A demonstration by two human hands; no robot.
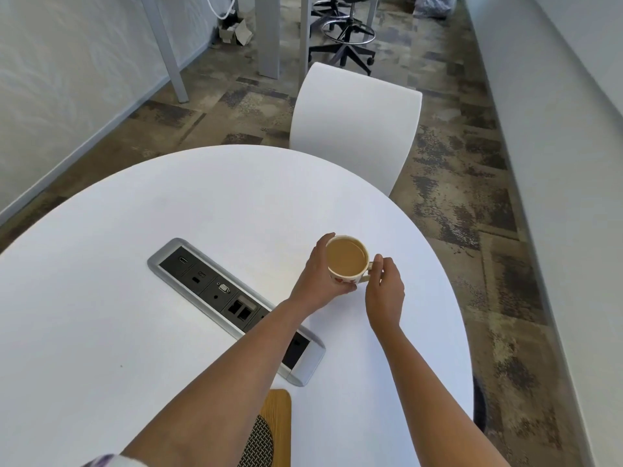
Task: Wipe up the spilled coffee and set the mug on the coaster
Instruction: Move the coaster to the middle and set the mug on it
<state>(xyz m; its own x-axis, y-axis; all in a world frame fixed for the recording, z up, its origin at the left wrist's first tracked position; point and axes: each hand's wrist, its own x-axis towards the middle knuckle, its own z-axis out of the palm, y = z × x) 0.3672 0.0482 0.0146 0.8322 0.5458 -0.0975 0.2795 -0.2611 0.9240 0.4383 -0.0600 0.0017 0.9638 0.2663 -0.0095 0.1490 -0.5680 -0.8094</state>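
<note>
A white mug (347,261) with small red marks on its side, full of milky coffee, stands on the white table (135,230) toward its right side. My left hand (320,274) wraps around the mug's left wall. My right hand (384,288) pinches the handle on the mug's right. A wooden coaster (279,419) with a dark woven centre lies at the table's near edge, partly hidden under my left forearm. No spilled coffee or cloth shows on the tabletop.
A recessed power and data socket strip (215,291) runs diagonally across the table left of the mug. A white chair (354,129) stands beyond the far edge. Desk legs and a black stool (347,38) are farther back on the carpet.
</note>
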